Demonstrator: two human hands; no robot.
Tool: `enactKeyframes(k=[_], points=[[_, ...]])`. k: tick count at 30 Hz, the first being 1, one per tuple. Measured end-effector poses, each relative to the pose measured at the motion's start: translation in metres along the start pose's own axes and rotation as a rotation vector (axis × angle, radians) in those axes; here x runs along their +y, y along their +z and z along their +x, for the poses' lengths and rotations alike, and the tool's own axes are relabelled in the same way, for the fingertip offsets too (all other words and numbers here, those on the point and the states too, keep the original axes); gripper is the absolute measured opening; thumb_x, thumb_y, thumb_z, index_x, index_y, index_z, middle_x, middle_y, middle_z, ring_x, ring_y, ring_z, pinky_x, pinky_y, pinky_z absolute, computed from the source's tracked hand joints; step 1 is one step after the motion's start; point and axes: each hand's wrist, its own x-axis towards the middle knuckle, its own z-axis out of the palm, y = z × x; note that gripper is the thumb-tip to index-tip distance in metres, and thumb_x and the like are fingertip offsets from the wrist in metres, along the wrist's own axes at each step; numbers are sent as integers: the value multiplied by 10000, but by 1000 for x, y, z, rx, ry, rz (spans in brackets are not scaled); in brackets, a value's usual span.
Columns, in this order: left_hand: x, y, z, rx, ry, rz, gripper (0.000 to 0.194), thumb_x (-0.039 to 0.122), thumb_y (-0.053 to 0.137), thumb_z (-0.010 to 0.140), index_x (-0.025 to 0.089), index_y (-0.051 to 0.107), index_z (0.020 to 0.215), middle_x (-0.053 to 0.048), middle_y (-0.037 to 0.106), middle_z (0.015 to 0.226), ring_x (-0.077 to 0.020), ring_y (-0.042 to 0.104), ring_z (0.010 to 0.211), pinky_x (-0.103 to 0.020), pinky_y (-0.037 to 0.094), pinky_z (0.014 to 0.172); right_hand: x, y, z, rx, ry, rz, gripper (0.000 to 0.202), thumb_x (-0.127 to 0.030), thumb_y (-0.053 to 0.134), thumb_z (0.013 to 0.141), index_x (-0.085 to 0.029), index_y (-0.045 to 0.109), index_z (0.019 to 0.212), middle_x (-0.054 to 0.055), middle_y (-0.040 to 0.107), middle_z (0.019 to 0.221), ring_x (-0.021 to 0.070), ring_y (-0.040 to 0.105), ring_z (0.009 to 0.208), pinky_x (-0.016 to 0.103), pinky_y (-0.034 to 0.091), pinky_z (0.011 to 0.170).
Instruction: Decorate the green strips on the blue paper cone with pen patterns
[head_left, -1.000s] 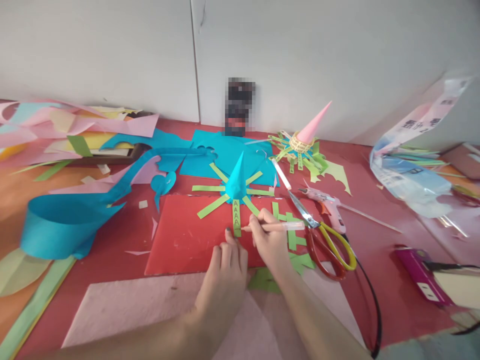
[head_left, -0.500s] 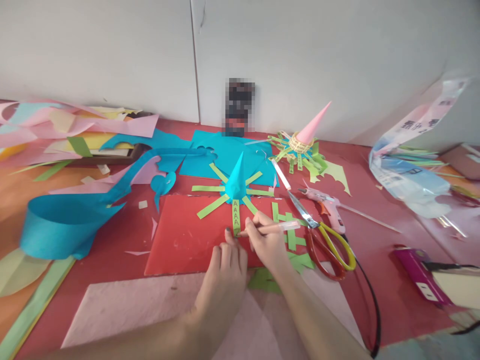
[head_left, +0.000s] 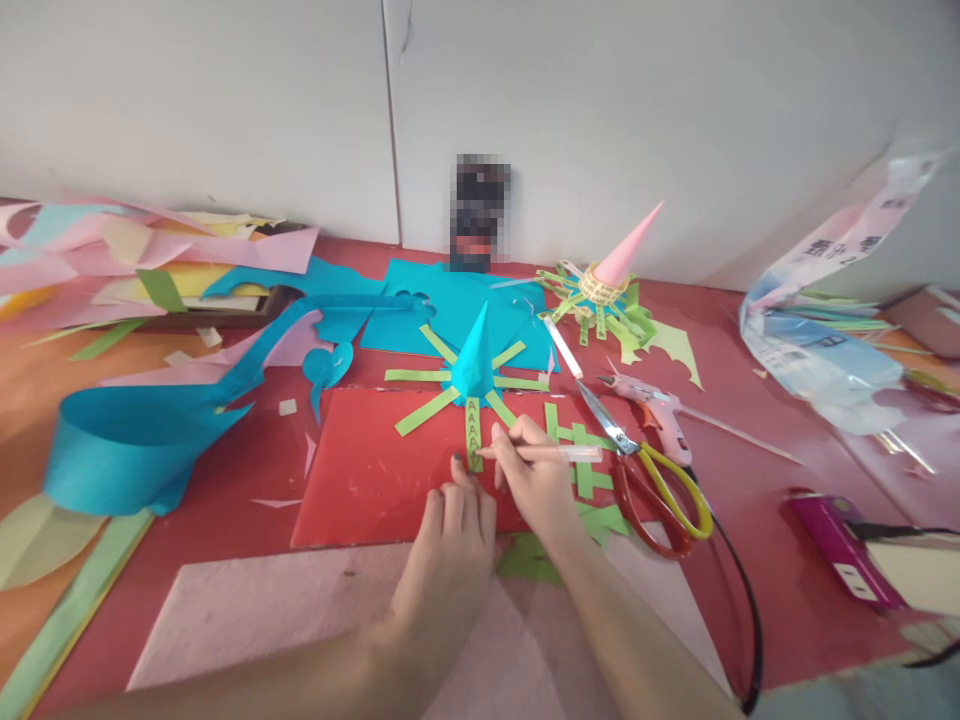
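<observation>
r hand (head_left: 536, 480) grips the pen (head_left: 576, 454), tip on the green strip (head_left: 472, 428) w/ the a's; l hand (head_left: 450, 535) grips nothing, fingers resting by the strip's low end. strip sticks out from the blue cone (head_left: 474, 358), over the red board (head_left: 375, 470). to write neat: press the strip flat, go light, & leave same gaps btwn letters. brown box (head_left: 259, 308), far l, has a messy heap of colored paper (head_left: 247, 248) in & over it. plastic bag (head_left: 817, 365) on r side of bench (head_left: 761, 510): can't tell what's inside.
</observation>
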Motion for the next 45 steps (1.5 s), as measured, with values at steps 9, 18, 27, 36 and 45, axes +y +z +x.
enactKeyframes(k=[9,18,27,36,45], points=[[1,-1,-1,-11,3,4,384,338,543,832,43,614,1067,-240,594,1163,-272,583,924,-348,461,705,-1,-3,1,32,-7,-77,311,-278,464,846,-231,316,576,-61,458,463,162,671,568,214,468,484],[0,0,0,6,2,24,400,390,543,829,58,631,1034,-225,607,1153,-257,595,889,-342,465,694,0,-2,2,35,3,-81,306,-280,454,842,-228,316,575,-56,466,469,157,664,562,205,447,473],[0,0,0,-9,6,40,367,370,527,837,88,641,1041,-199,615,1151,-257,588,909,-338,465,686,-2,-1,1,-6,26,-22,319,-332,482,865,-237,350,590,-83,398,373,168,654,523,231,487,522],[1,1,-1,0,6,45,388,383,552,820,94,638,1064,-197,612,1162,-257,586,922,-330,460,681,-1,-1,0,-57,38,39,311,-353,499,880,-235,375,621,-78,459,394,162,680,600,246,535,636],[-1,0,0,-16,14,31,399,370,518,848,67,621,1086,-219,600,1169,-263,587,925,-335,459,690,-1,-1,1,-18,37,20,318,-350,506,872,-237,376,605,-77,439,375,176,689,613,237,531,584]])
